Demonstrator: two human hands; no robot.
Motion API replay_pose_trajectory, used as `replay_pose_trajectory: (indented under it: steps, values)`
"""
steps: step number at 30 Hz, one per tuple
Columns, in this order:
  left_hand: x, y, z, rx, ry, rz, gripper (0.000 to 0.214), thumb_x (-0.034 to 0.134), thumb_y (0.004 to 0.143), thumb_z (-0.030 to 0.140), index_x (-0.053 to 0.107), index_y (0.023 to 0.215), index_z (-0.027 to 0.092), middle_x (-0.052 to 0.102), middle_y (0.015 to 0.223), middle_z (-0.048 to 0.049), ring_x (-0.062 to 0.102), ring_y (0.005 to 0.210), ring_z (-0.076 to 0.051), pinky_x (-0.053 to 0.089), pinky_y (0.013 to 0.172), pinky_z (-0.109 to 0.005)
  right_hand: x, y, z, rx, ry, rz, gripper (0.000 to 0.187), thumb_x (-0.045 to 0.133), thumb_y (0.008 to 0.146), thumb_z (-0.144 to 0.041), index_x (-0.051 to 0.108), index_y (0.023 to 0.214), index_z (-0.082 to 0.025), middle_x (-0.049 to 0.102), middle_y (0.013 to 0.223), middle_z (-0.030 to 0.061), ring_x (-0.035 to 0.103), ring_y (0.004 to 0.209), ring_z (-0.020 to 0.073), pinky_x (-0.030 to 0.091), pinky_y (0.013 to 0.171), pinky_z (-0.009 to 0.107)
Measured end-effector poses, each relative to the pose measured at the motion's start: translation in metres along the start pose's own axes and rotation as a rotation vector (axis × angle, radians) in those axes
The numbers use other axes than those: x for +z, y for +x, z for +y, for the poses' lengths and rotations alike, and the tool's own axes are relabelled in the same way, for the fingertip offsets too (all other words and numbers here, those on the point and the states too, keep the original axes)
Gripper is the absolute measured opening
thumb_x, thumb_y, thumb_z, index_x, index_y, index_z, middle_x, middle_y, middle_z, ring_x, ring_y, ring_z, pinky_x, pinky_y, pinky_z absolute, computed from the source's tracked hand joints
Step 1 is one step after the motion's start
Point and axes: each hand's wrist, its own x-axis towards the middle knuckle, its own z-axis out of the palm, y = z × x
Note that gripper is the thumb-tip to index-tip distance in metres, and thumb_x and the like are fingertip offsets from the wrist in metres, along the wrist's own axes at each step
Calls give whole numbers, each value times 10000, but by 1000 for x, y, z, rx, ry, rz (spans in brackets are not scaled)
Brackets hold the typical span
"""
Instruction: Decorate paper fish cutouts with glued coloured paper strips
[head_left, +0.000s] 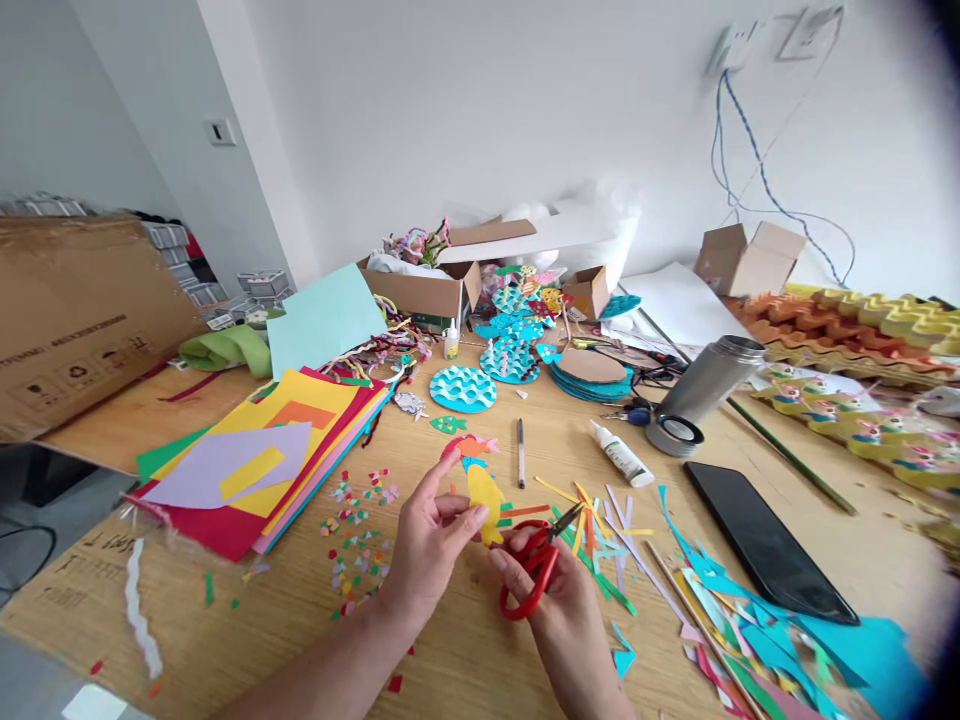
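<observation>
A: Where is the yellow paper fish [486,500], and how secure is it?

B: You have it in the air above the middle of the table [469,660], pinched between the thumb and fingers of your left hand [431,530]. It's thin and looks nearly weightless; squeeze too hard and it may crease, let the pinch slacken and it may twist.

A: And my right hand [566,600]?

B: It's wrapped around the grips of the red-handled scissors [538,580], whose blades point toward the table's right edge, away from the fish. I can't tell whether the blades are fully together, or whether your right fingertips touch the fish's tail.

A: What might go wrong?

B: Your hands are close together. If you swing the blades back toward the fish without looking, you could nick your left thumb or snip into the tail.

A: Anything around me?

B: The paper strips [587,520] sit near the blades and could snag. Toward the table's left edge, your left forearm passes close by the confetti [352,585], so a low sweep would scatter it. The red paper fish [471,447] sits just beyond your left fingertips, easily knocked.
</observation>
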Motion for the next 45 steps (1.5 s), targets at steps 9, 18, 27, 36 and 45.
replay_pose_trajectory:
  steps: [9, 18, 27, 36, 45]
  values:
    - [-1, 1, -9, -105, -113, -108, 325, 747, 699, 303, 656, 949, 116, 710, 779, -67, 624, 686, -155, 483, 645, -245, -5, 3, -8, -24, -55, 65, 313, 772, 655, -402, 555, 749, -197, 569, 685, -22, 506, 588, 123, 423, 525, 220]
    - [-5, 6, -8, -220, -255, -49, 240, 804, 602, 255, 685, 755, 113, 689, 739, -53, 603, 657, -134, 481, 615, -238, -10, 4, -15, -40, -243, -1, 359, 631, 768, -538, 550, 731, -190, 566, 679, 7, 506, 634, 144, 424, 572, 238]
    - [-9, 9, -3, -392, -508, 5, 254, 815, 562, 158, 670, 767, 116, 682, 735, -36, 619, 625, -118, 515, 591, -233, -1, -6, -16, 163, -391, -292, 522, 455, 805, -683, 513, 675, -181, 532, 567, -9, 417, 520, 111, 302, 486, 229]
    - [-8, 9, -4, -361, -510, -5, 223, 785, 587, 155, 645, 753, 107, 662, 700, -31, 601, 596, -109, 510, 587, -234, 2, -10, -17, 237, -392, -397, 552, 424, 809, -702, 524, 662, -179, 541, 549, -9, 411, 508, 100, 301, 505, 230]
    - [-8, 9, -2, -309, -415, 33, 259, 780, 585, 203, 638, 781, 113, 655, 720, -35, 601, 591, -119, 494, 555, -238, 0, -9, -17, 259, -394, -426, 563, 418, 796, -718, 551, 707, -178, 536, 556, -8, 422, 533, 118, 301, 526, 238]
